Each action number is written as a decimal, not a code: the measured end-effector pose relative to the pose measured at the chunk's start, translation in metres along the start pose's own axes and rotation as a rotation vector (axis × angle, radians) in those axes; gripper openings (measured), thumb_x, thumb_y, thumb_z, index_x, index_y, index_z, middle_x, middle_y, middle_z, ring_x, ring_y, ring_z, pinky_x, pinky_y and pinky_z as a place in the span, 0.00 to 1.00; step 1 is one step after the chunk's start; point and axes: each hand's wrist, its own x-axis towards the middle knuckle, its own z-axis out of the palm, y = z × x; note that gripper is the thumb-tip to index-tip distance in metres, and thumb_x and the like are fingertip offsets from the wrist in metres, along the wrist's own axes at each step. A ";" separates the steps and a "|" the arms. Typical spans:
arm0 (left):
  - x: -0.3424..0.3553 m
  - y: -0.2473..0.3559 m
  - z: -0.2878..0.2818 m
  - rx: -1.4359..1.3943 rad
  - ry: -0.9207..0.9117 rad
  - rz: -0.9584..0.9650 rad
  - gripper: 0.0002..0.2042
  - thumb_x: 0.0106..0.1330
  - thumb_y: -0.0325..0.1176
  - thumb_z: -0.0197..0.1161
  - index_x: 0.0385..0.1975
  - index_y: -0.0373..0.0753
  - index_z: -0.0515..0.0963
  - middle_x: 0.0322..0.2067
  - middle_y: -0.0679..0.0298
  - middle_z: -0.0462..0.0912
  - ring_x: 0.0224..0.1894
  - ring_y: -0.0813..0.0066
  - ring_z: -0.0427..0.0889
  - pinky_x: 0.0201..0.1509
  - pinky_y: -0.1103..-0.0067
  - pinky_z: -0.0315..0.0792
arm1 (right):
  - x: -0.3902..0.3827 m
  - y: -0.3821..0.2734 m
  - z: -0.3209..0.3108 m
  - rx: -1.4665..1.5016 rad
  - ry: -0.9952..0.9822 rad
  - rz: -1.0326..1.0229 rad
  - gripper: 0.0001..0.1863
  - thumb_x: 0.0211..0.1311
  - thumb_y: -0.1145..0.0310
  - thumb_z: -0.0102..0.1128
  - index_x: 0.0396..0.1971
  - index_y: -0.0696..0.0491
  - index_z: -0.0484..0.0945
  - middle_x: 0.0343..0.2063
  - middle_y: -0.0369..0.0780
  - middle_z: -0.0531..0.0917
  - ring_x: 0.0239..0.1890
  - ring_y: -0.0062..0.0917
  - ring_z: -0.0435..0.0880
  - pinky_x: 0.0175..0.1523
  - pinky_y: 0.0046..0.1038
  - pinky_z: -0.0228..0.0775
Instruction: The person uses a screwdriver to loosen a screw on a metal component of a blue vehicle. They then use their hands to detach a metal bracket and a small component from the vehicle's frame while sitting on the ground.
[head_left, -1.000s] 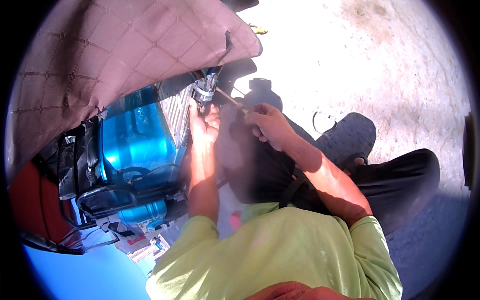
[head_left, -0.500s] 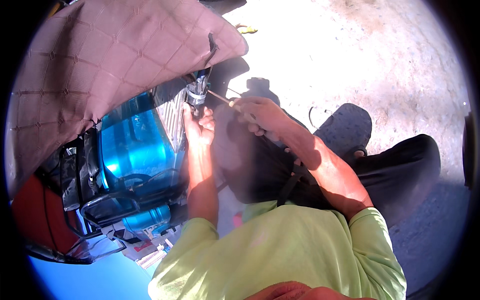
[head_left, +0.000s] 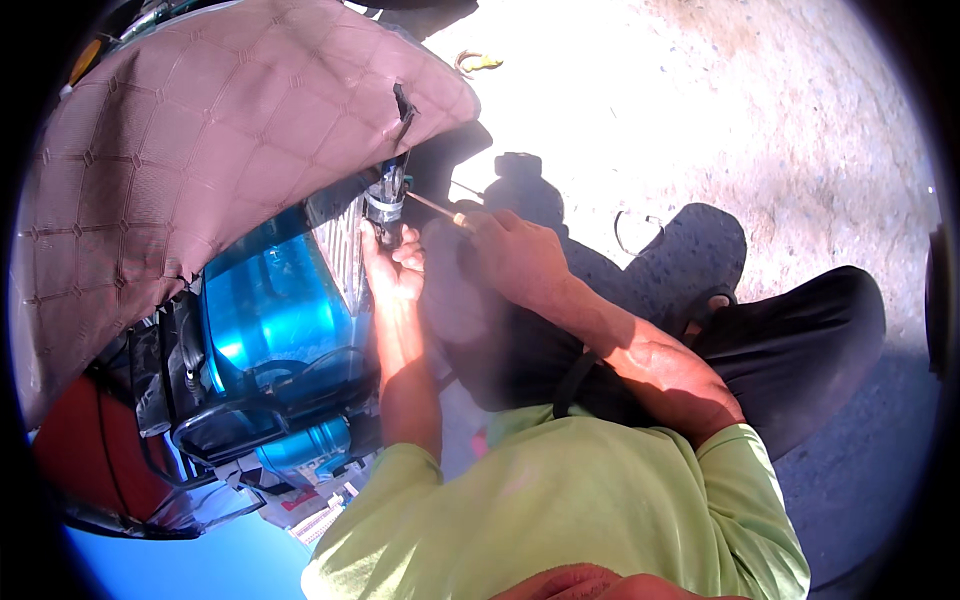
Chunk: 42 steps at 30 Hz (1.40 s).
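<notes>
My left hand [head_left: 396,268] is wrapped round the lower end of a dark cylindrical part [head_left: 385,199] with a pale band round it, on a blue vehicle [head_left: 270,310]. My right hand [head_left: 515,260] is closed on the handle of a screwdriver [head_left: 433,205], back of the hand upward. The thin shaft points left to the side of that part; whether the tip touches it is too small to tell. A mauve quilted cover [head_left: 220,130] with a torn edge hangs over the vehicle, and a ribbed panel [head_left: 338,250] shows beside my left hand.
Sunlit concrete ground [head_left: 720,110] stretches to the right, with a small yellow item [head_left: 485,62] near the top and a thin curved wire [head_left: 620,233] near the shadows. My bent leg [head_left: 800,340] in black trousers is at right. A black tubular bar [head_left: 220,410] crosses the vehicle's lower part.
My right hand has turned so its back faces up and has moved slightly left with the screwdriver. The vehicle and cover have shifted down and left in the view. My left hand keeps its grip.
</notes>
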 end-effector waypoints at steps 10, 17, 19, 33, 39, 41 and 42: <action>0.002 0.001 0.000 -0.007 -0.021 -0.004 0.30 0.70 0.62 0.58 0.35 0.33 0.78 0.28 0.60 0.77 0.18 0.84 0.68 0.21 0.85 0.67 | 0.032 0.036 -0.024 1.481 -0.580 1.208 0.12 0.73 0.61 0.54 0.46 0.52 0.80 0.29 0.33 0.79 0.20 0.14 0.70 0.21 0.17 0.60; 0.004 0.003 -0.004 -0.006 -0.043 -0.018 0.30 0.71 0.62 0.57 0.36 0.33 0.79 0.28 0.58 0.77 0.19 0.83 0.69 0.21 0.84 0.66 | 0.026 0.021 -0.016 0.949 -0.542 0.870 0.12 0.70 0.61 0.57 0.38 0.54 0.81 0.30 0.36 0.81 0.23 0.19 0.75 0.24 0.22 0.64; 0.004 0.004 -0.005 -0.005 -0.036 -0.014 0.30 0.71 0.62 0.57 0.36 0.32 0.79 0.29 0.58 0.77 0.19 0.83 0.69 0.22 0.84 0.66 | 0.019 0.018 -0.013 0.600 -0.427 0.613 0.12 0.70 0.60 0.57 0.41 0.54 0.81 0.31 0.38 0.83 0.28 0.27 0.81 0.30 0.29 0.72; -0.003 0.003 0.001 -0.011 0.011 -0.021 0.30 0.70 0.63 0.57 0.35 0.34 0.78 0.28 0.61 0.76 0.18 0.85 0.68 0.21 0.86 0.66 | 0.016 0.030 -0.009 1.820 -0.594 1.167 0.12 0.75 0.60 0.51 0.41 0.53 0.77 0.27 0.34 0.76 0.17 0.12 0.63 0.18 0.15 0.46; 0.001 0.003 0.001 -0.003 -0.005 -0.029 0.30 0.70 0.62 0.58 0.35 0.33 0.78 0.27 0.60 0.76 0.18 0.84 0.68 0.20 0.85 0.67 | 0.017 0.025 -0.007 1.105 -0.573 0.893 0.12 0.72 0.61 0.54 0.45 0.53 0.79 0.29 0.37 0.81 0.23 0.20 0.76 0.25 0.23 0.65; 0.001 0.004 -0.001 -0.001 -0.017 -0.021 0.29 0.70 0.62 0.58 0.35 0.33 0.78 0.28 0.60 0.76 0.18 0.84 0.68 0.20 0.85 0.67 | 0.011 0.017 -0.009 0.693 -0.346 0.578 0.11 0.68 0.64 0.57 0.44 0.54 0.78 0.30 0.40 0.81 0.22 0.25 0.78 0.29 0.28 0.71; 0.000 0.004 -0.001 -0.006 -0.023 -0.024 0.29 0.70 0.62 0.58 0.35 0.33 0.78 0.28 0.60 0.76 0.18 0.84 0.68 0.20 0.85 0.67 | 0.008 0.009 -0.011 0.488 -0.234 0.421 0.11 0.66 0.65 0.58 0.43 0.55 0.77 0.30 0.42 0.82 0.22 0.28 0.78 0.30 0.30 0.74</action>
